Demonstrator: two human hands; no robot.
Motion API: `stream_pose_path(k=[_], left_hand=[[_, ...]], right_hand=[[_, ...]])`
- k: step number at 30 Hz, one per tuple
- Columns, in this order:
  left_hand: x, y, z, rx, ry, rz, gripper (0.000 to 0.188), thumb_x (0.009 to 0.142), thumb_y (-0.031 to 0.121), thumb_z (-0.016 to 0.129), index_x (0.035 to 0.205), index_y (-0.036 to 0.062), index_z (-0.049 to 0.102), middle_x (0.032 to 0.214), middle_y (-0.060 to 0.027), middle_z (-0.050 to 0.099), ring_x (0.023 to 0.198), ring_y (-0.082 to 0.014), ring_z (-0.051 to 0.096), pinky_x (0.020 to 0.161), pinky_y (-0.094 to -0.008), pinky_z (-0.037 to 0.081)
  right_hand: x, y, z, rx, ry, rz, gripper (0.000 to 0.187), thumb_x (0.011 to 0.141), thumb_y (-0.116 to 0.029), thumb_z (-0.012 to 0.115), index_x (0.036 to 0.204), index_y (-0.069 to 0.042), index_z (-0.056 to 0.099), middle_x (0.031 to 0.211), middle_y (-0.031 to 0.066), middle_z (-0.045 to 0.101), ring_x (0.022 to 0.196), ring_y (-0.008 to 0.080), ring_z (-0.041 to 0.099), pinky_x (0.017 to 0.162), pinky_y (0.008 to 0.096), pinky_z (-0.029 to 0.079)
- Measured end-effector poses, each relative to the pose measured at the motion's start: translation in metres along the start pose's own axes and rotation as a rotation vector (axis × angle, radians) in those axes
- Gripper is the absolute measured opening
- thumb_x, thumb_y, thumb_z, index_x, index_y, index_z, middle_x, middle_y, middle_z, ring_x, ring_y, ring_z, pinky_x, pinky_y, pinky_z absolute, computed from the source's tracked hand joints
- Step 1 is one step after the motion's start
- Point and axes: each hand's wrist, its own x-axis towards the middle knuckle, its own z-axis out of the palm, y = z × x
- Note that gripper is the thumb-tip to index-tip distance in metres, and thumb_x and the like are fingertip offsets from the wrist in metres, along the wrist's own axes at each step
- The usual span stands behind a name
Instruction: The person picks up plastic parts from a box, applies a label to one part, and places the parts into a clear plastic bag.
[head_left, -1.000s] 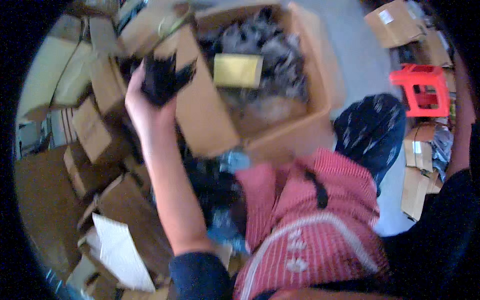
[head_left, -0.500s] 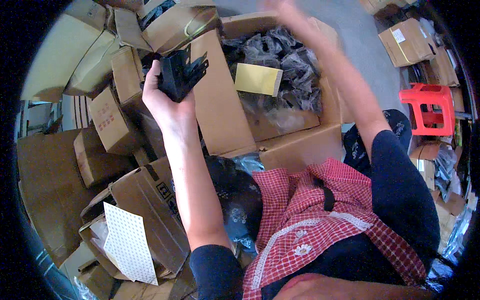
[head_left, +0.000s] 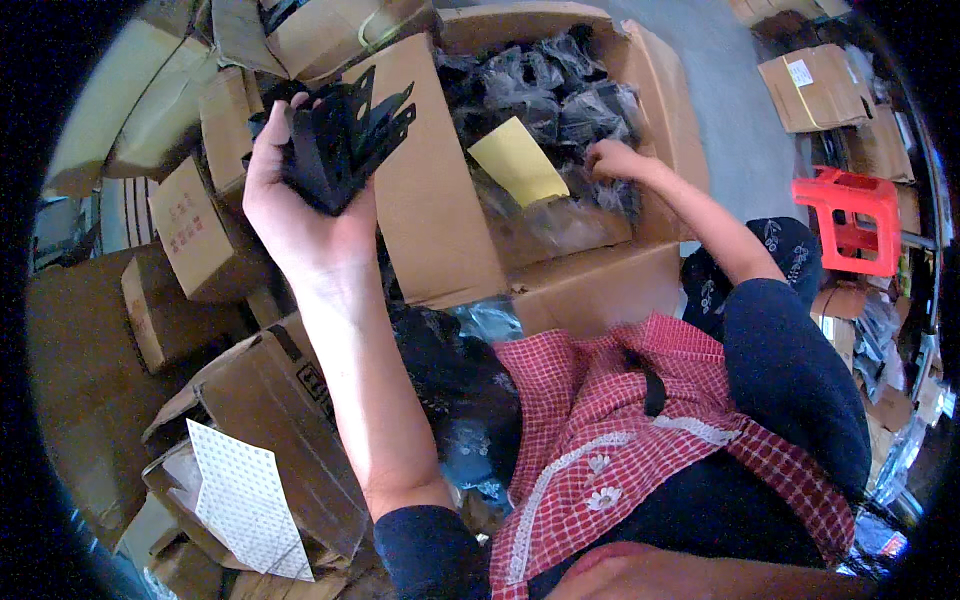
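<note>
My left hand (head_left: 305, 225) is raised beside the large carton's left flap, its fingers and thumb wrapped round several black metal brackets (head_left: 335, 155). Holes show along the brackets' narrow arms. Over the right part of the open carton (head_left: 572, 296), my right hand (head_left: 616, 161) reaches down with its fingers curled in. Its fingertips meet the black parts wrapped in clear plastic (head_left: 598, 112), and what they grip, if anything, is hidden. A yellow sheet of card (head_left: 520, 162) lies tilted on the wrapped parts, just left of that hand.
Brown cartons crowd my left side, among them an opened box (head_left: 290, 420) with a white dotted sheet (head_left: 250, 498) sticking out. A red plastic stool (head_left: 850, 222) stands on the right, below a closed carton (head_left: 812, 88). Grey floor (head_left: 722, 110) shows beyond the large carton.
My right hand has come down from beyond the carton's far edge onto the wrapped parts. The yellow card has turned and tilted. My left hand has shifted slightly left with the brackets.
</note>
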Motion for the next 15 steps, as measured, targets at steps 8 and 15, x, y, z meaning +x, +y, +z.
stream_pose_path(k=[8,15], left_hand=[[0.011,-0.013,0.011,-0.091,-0.022,0.007,0.018,0.093,0.014,0.057,0.102,0.0,0.062,0.102,-0.0111,0.068,0.099,-0.0262,0.064,0.095,-0.0422,0.049],[0.0,0.008,0.002,-0.033,0.038,-0.005,0.021,0.092,0.018,0.057,0.104,0.0033,0.065,0.104,-0.0113,0.069,0.101,-0.0277,0.065,0.096,-0.0465,0.048]], right_hand=[[0.082,0.011,0.068,0.304,0.383,0.05,0.056,0.075,-0.031,0.075,0.121,-0.004,0.058,0.103,0.0183,0.069,0.096,0.0336,0.066,0.083,0.0412,0.051],[0.027,-0.045,0.062,0.145,0.075,-0.396,0.054,0.067,-0.008,0.061,0.121,-0.005,0.059,0.111,0.0213,0.065,0.106,0.0361,0.061,0.09,0.0408,0.047]])
